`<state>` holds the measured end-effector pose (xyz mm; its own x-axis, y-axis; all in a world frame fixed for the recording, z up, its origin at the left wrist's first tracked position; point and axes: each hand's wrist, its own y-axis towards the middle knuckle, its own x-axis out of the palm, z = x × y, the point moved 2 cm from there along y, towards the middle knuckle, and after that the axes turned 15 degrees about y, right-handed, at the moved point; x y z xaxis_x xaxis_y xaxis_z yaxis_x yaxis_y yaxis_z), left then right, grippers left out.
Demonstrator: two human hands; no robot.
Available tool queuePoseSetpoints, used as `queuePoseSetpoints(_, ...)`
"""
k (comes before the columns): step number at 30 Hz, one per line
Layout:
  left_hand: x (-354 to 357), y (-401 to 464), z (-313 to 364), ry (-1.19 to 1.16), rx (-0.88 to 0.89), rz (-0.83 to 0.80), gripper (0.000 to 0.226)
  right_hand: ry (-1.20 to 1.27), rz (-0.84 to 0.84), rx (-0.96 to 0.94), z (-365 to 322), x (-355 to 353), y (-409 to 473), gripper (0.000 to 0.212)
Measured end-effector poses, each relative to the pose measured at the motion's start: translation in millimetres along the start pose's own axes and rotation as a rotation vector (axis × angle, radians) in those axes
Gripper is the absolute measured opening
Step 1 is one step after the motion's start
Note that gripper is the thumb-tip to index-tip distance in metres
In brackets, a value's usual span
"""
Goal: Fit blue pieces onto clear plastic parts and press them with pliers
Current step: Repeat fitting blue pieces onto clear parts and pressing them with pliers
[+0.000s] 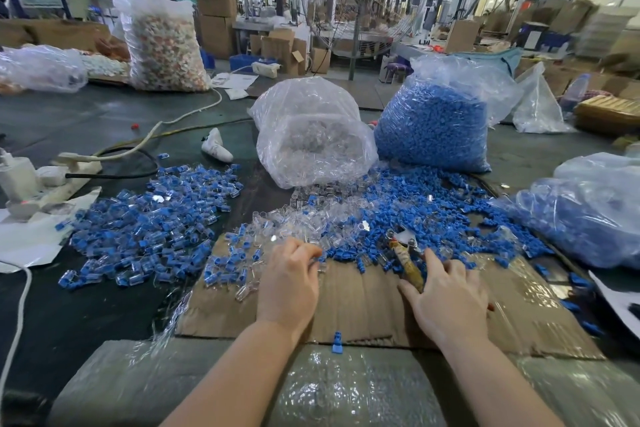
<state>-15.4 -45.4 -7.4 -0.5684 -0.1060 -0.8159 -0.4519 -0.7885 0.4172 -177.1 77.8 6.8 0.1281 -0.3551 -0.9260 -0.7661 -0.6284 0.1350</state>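
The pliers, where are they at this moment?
In the head view the pliers lie right of centre on the cardboard sheet, jaws in the loose blue pieces, the handle under the right hand.

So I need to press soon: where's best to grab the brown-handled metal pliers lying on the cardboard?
Grip the brown-handled metal pliers by the handles, from the near side with the right hand: the handles point toward you, and the jaws sit in the blue pieces.
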Motion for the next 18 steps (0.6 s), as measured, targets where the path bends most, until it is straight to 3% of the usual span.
queuePoseSetpoints(6, 11, -2, 10, 0.065, 0.009, -0.007, 0.028, -0.052, 0.065, -0.065, -12, -8, -8, 0.067)
queuePoseSetpoints(9, 13, -1, 11, 0.081, -0.006, -0.019, 0.032, 0.158, 0.193, -0.355, -32, -4, -13, 0.039)
queuePoseSetpoints(11, 14, -1, 11, 0.085, -0.004, -0.033, 0.034, 0.241, 0.154, -0.462, -46, 1, -16, 0.021)
queuePoseSetpoints(14, 14, -3, 10, 0.088, 0.018, -0.040, 0.035, 0.218, 0.032, -0.490, -56, 16, -12, 0.019)
queuePoseSetpoints(18, 13, -4, 10, 0.064, 0.058, -0.041, 0.033, 0.216, 0.029, -0.419, -58, 26, -5, 0.016)
